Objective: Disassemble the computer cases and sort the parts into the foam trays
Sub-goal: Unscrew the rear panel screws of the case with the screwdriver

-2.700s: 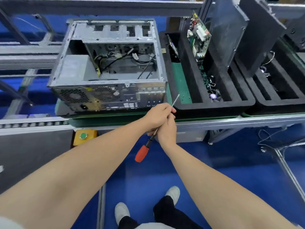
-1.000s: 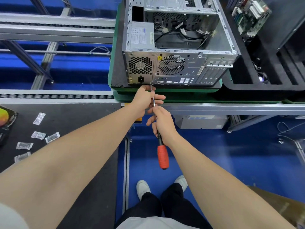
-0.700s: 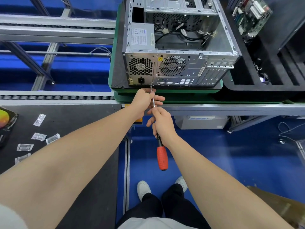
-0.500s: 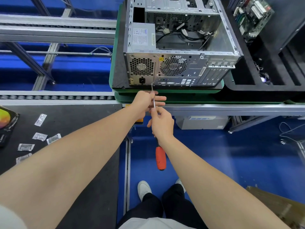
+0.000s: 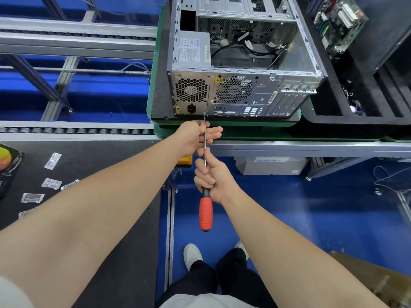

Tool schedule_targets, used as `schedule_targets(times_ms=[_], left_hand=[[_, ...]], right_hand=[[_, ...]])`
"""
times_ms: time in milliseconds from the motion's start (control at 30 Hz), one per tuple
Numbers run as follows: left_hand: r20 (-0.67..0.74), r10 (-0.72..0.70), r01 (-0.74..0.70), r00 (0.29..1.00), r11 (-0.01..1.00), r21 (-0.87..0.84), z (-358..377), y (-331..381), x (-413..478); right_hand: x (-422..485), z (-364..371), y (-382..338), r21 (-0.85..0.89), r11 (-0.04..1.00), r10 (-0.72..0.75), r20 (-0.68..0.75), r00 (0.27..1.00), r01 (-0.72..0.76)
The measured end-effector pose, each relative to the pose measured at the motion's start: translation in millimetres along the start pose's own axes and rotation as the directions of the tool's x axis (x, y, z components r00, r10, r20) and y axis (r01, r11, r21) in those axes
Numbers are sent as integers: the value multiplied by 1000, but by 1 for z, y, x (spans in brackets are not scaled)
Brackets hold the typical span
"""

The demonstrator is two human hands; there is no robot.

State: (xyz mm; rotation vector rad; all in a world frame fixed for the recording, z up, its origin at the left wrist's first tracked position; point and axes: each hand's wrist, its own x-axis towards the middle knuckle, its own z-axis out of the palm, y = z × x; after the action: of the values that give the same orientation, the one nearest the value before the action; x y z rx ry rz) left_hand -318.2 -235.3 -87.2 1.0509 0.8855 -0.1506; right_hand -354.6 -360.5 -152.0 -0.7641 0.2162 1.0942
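Observation:
An open grey computer case [image 5: 242,70] lies on a green pallet [image 5: 226,127], rear panel facing me, power supply [image 5: 193,50] and loose cables inside. A long screwdriver [image 5: 206,210] with an orange handle points up at the lower edge of the rear panel, near the power socket. My right hand [image 5: 213,176] grips the screwdriver where shaft meets handle. My left hand [image 5: 198,136] holds the upper shaft just below the tip, fingers partly extended. A black foam tray [image 5: 333,116] stands to the right, with a green circuit board [image 5: 338,21] leaning in it.
A roller conveyor rail [image 5: 75,130] runs along the left. A dark mat [image 5: 80,165] at the lower left carries several small silver packets [image 5: 52,160]. Aluminium frame bars [image 5: 75,43] lie behind. My shoes [image 5: 192,255] stand on the blue floor.
The view shifted from the tray side to the case's rear panel. The screwdriver swung upright, tip now at the panel's lower edge. Over the last second both hands stayed on it, nearly still.

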Motion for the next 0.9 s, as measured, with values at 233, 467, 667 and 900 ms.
schedule_targets(times_ms=[233, 467, 667, 900], left_hand=[[-25, 13, -12, 1000, 999, 35, 4, -4, 2], [20, 22, -20, 1000, 995, -94, 1, -13, 9], [9, -17, 18, 1000, 981, -192, 3, -12, 18], [122, -61, 103, 991, 920, -379, -5, -10, 24]], right_hand=[[1, 12, 0, -618, 785, -304, -327, 895, 40], [5, 21, 8, -913, 389, -634, -364, 682, -126], [4, 21, -2, -723, 688, -334, -384, 861, -55], [-2, 11, -16, -32, 999, 3, -104, 995, -7]])
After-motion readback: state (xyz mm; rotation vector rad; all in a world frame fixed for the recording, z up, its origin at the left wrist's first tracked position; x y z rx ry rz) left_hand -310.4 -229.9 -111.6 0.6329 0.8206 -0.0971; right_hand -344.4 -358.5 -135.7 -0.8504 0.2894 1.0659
